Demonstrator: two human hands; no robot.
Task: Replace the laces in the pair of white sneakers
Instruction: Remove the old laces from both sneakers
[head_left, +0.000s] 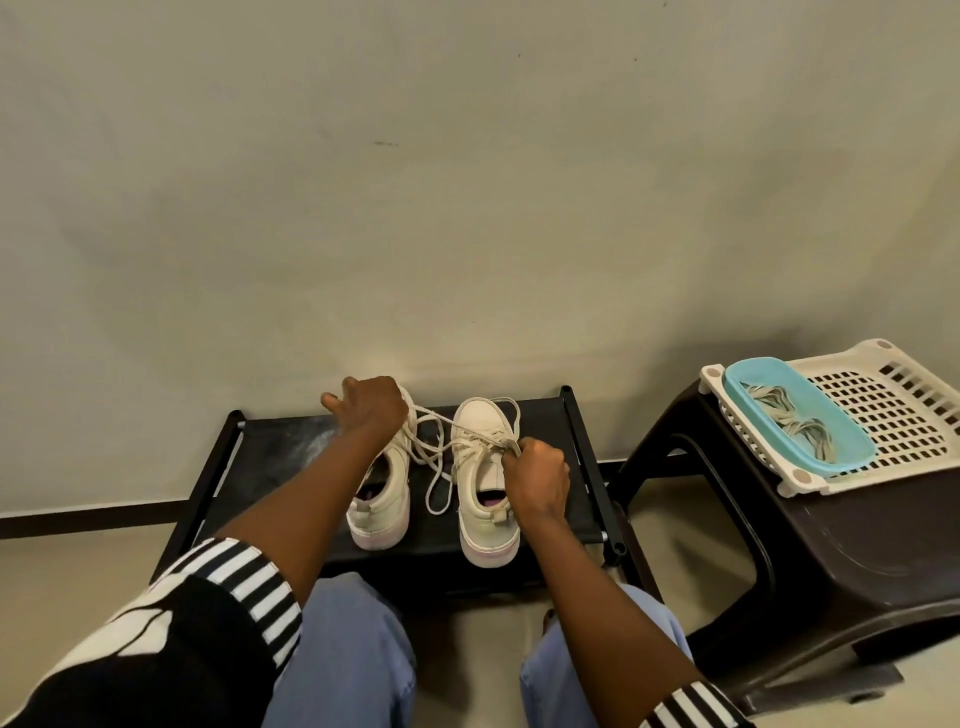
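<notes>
Two white sneakers stand toes to the wall on a low black rack (582, 436). My left hand (371, 413) is raised over the toe of the left sneaker (382, 504) and grips a lace end (441, 418) pulled taut from the right sneaker (485, 506). My right hand (537, 478) pinches the lace at the eyelets of the right sneaker. Loose lace loops (436, 473) lie between the two shoes. Much of the left sneaker's front is hidden behind my left hand and arm.
A dark brown plastic stool (831, 545) stands to the right. On it sits a white perforated basket (893, 410) with a light blue tray (852, 447) holding a bundle of laces (789, 415). A plain wall rises right behind the rack. My knees are below.
</notes>
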